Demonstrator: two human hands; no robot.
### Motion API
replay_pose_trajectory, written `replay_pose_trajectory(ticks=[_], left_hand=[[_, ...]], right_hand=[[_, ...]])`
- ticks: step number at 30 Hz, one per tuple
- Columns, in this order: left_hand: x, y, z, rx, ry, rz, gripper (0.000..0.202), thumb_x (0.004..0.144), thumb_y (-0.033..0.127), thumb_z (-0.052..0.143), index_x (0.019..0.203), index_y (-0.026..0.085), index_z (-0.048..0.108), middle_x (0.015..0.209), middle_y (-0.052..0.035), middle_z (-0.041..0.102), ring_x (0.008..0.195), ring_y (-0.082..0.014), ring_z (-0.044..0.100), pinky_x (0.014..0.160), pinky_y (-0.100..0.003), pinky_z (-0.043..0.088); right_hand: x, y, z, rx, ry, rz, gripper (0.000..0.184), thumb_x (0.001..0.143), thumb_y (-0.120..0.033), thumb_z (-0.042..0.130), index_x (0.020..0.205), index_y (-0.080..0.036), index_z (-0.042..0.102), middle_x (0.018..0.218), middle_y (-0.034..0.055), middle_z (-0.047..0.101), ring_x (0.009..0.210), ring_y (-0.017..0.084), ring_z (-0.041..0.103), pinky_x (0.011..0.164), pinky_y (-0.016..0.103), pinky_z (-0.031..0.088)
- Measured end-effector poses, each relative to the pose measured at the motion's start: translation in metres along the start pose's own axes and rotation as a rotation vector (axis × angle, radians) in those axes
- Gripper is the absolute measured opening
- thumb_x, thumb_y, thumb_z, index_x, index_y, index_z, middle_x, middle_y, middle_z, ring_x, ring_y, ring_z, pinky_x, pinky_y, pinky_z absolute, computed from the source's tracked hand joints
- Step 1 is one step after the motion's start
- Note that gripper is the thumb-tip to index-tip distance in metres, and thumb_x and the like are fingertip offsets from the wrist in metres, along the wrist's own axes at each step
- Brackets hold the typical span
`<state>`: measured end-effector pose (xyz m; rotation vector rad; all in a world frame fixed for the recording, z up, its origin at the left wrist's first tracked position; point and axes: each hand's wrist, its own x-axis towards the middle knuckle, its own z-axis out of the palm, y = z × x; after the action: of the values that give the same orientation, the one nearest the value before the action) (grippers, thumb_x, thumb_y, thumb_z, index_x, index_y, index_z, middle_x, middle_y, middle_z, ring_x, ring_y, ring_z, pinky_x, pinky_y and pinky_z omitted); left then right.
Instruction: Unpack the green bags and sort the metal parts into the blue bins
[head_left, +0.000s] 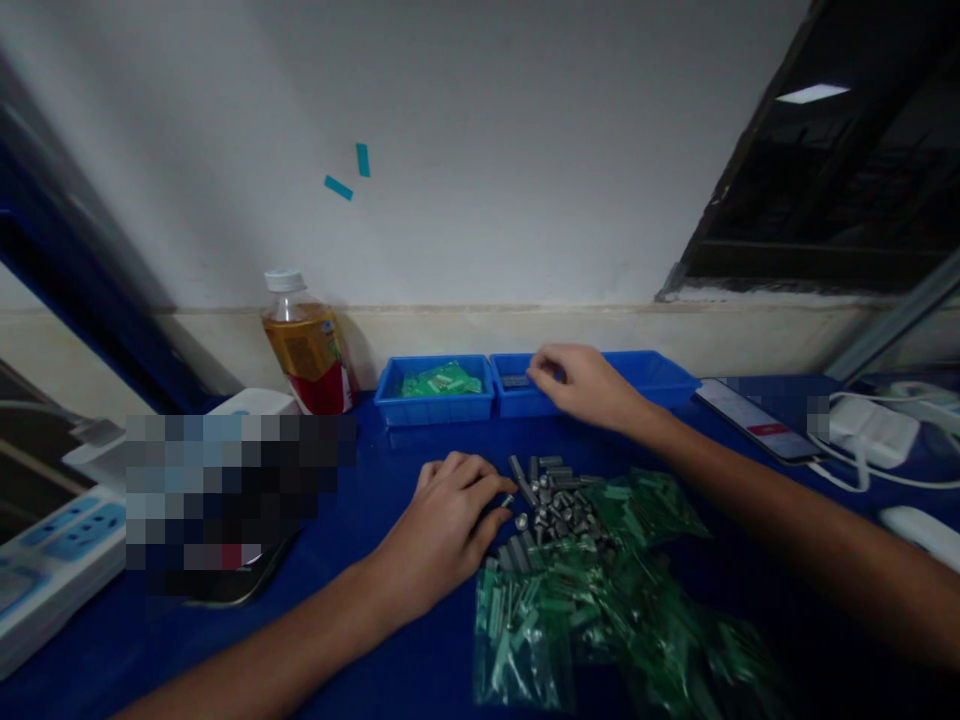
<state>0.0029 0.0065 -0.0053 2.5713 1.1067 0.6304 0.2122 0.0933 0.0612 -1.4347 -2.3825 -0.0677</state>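
Head view: left hand (450, 520) palm-down on blue bench (390, 455), fingers curled, tips touching metal pin (508, 499) at 9 o'clock edge of pin pile (555, 505); grip on pin cannot be told. Right hand (581, 385) at 12 o'clock of pile, fingers bent down into right blue tray (660, 372), tips close together; whether clamped on anything cannot be told. Left blue tray (435, 408), at 9 o'clock of right hand, holds green parts (441, 380). Green bags (600, 610) at 6 o'clock of pile. Bottle (307, 350) at 10 o'clock of left tray.
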Motion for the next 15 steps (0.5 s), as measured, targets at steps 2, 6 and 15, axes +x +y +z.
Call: replay_pose_trajectory(ticks=[2, 6, 15], left_hand=[[0.0, 0.001, 0.0, 0.004, 0.007, -0.007, 0.013, 0.089, 0.021, 0.053, 0.1, 0.023, 0.057, 0.099, -0.0027, 0.06, 0.097, -0.0225, 0.049, 0.079, -0.038, 0.032], [0.001, 0.001, -0.001, -0.02, 0.061, -0.067, 0.01, 0.086, 0.029, 0.059, 0.089, 0.02, 0.055, 0.088, -0.0014, 0.059, 0.089, -0.0222, 0.05, 0.076, -0.036, 0.033], [0.0, 0.003, -0.003, -0.168, 0.149, -0.009, 0.02, 0.09, 0.035, 0.049, 0.081, 0.018, 0.051, 0.082, -0.0019, 0.057, 0.08, -0.018, 0.05, 0.072, -0.032, 0.038]], right_hand=[[-0.034, -0.015, 0.0, 0.146, 0.094, -0.124, 0.015, 0.088, -0.022, 0.046, 0.08, -0.016, 0.057, 0.078, 0.0036, 0.062, 0.072, 0.014, 0.055, 0.067, 0.025, 0.04], [-0.087, -0.039, 0.012, 0.235, 0.065, -0.248, 0.011, 0.087, -0.021, 0.048, 0.087, -0.015, 0.057, 0.081, 0.0047, 0.06, 0.075, 0.016, 0.054, 0.068, 0.029, 0.04], [-0.092, -0.059, 0.029, 0.087, 0.027, -0.277, 0.01, 0.085, -0.019, 0.047, 0.088, -0.016, 0.056, 0.081, 0.0049, 0.058, 0.077, 0.018, 0.05, 0.07, 0.032, 0.036]])
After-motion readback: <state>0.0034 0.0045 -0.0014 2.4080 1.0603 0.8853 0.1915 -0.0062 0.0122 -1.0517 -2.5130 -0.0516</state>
